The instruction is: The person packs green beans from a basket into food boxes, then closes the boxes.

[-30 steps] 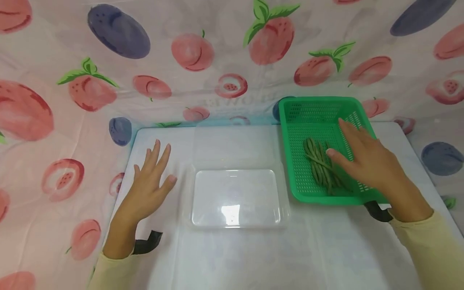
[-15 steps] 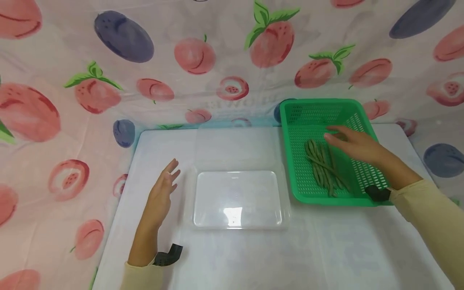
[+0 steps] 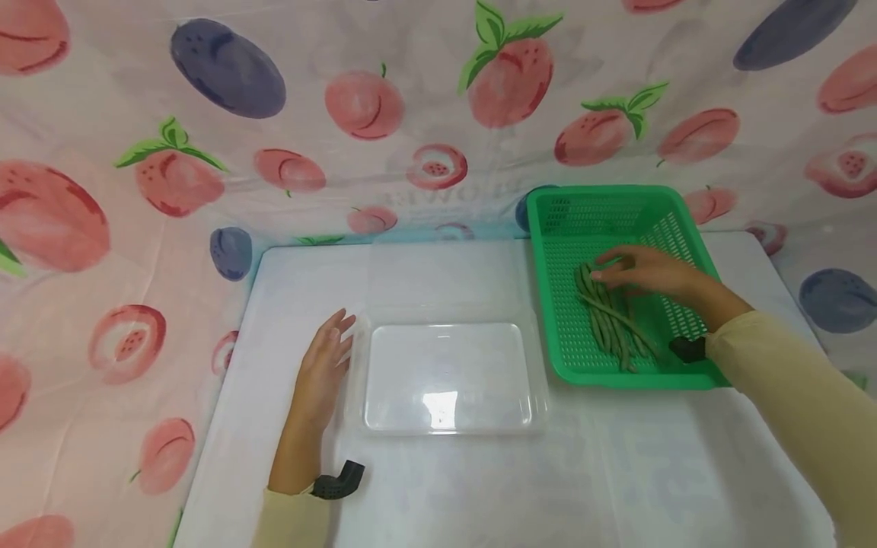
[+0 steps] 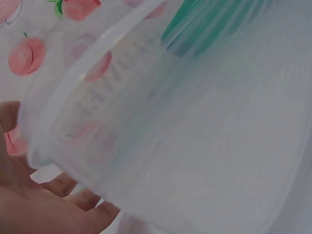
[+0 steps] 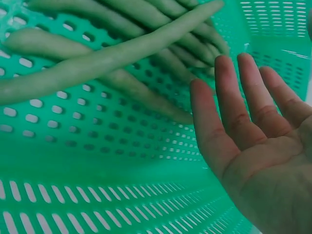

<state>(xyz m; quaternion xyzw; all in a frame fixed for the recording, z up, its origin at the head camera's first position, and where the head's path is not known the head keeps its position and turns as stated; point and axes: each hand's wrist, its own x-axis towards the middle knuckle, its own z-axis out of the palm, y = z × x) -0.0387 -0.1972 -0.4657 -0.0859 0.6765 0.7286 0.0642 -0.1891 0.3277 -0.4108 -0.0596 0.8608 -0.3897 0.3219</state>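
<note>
My right hand (image 3: 661, 275) reaches into the green plastic basket (image 3: 630, 378), just over a small heap of green beans (image 3: 620, 316). In the right wrist view its fingers (image 5: 226, 105) are extended close to the heap, with nothing in their grasp. One long bean (image 5: 131, 48) lies slantwise across the others. A clear plastic container (image 3: 445, 365) stands left of the basket, its lid (image 3: 445, 274) folded back behind it. Beside the container's left edge is my left hand (image 3: 318, 380), fingers loosely bent at the rim (image 4: 78, 73); whether they touch it is unclear.
A white-covered table (image 3: 548, 487) carries both containers. Fruit-printed cloth (image 3: 384, 175) hangs along the back and the sides, close behind the basket and the folded-back lid.
My left hand has swung right to the container's left edge, its spread fingers drawing closer together. My right hand has turned and come down and leftward over the beans.
</note>
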